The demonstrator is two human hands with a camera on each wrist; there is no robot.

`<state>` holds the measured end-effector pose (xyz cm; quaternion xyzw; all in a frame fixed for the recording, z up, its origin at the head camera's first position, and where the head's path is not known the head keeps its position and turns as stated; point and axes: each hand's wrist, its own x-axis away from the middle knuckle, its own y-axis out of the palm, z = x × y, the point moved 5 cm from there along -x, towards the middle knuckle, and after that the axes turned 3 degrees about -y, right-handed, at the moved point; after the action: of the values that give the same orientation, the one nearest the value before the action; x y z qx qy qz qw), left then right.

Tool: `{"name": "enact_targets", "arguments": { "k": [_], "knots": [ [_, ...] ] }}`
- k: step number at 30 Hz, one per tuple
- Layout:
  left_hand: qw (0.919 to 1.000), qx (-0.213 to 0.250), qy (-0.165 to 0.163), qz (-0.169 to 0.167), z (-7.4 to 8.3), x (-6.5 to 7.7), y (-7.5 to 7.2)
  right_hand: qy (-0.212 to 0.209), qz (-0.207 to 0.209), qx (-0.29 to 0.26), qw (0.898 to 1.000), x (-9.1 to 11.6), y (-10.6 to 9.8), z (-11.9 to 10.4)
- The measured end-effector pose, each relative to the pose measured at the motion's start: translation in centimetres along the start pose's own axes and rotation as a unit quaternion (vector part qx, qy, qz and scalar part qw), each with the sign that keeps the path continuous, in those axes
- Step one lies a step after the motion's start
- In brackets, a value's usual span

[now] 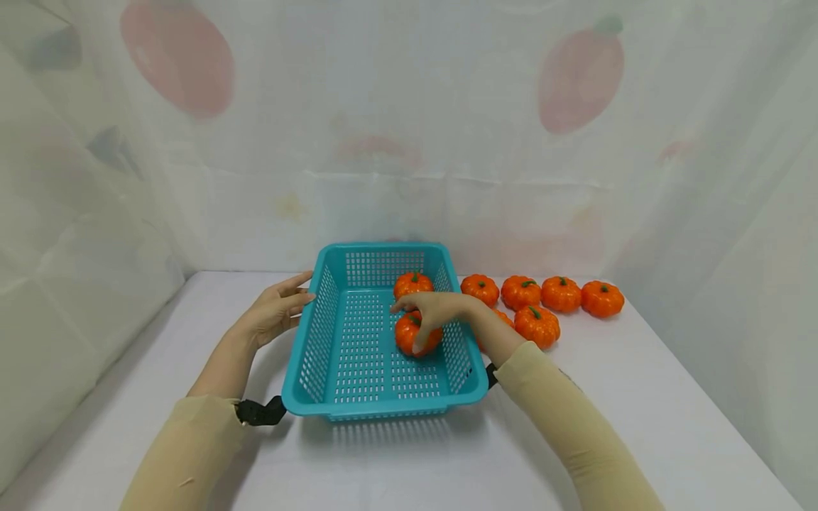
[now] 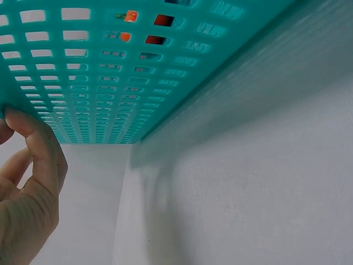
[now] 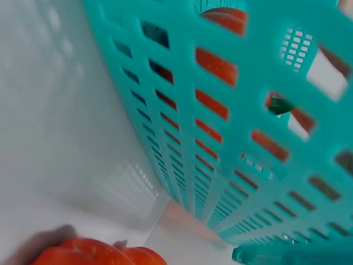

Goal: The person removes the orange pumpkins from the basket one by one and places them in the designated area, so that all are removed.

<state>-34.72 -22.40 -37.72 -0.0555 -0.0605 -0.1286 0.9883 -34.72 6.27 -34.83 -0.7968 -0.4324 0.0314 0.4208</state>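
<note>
A turquoise perforated plastic basket [image 1: 386,409] stands on the white table. My left hand [image 1: 271,312] is at its left rim, and in the left wrist view that hand's curled fingers [image 2: 41,149] hold the edge. Over the basket's right wall my right hand [image 1: 437,310] reaches in, thumb and fingers around a small orange toy pumpkin [image 1: 406,335] with a green stem. Just behind it, inside the basket, is a second orange pumpkin [image 1: 412,284]. In the right wrist view the basket wall [image 3: 185,113] hides most of the right hand, and orange shows through its slots.
Several more orange pumpkins [image 1: 537,326] lie on the table right of the basket, some in a back row [image 1: 561,294]. My right forearm partly covers one of them. A pale curtain [image 1: 396,142] with fruit prints hangs behind the table.
</note>
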Motion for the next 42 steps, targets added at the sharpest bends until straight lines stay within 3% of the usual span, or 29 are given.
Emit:
{"name": "enact_targets", "arguments": {
  "k": [9,18,26,32,42],
  "knots": [
    [1.0,-0.003,0.001,-0.003,0.0,0.0,0.0,0.027,0.021,0.055,0.998,-0.3,1.2,0.4],
    [1.0,-0.002,0.005,-0.007,0.1,0.0,0.1,0.006,0.043,0.073,0.996,-0.3,1.3,0.2],
    [1.0,-0.004,0.004,-0.005,0.0,0.1,0.1,-0.025,0.072,0.054,0.996,-0.1,1.1,-0.3],
    [1.0,0.004,0.003,-0.001,0.0,0.1,0.0,-0.06,0.119,0.018,0.991,-0.1,0.9,-0.4],
    [1.0,-0.005,0.006,0.001,0.0,0.2,0.1,-0.072,0.178,-0.017,0.981,0.3,0.4,-0.5]
  ]
}}
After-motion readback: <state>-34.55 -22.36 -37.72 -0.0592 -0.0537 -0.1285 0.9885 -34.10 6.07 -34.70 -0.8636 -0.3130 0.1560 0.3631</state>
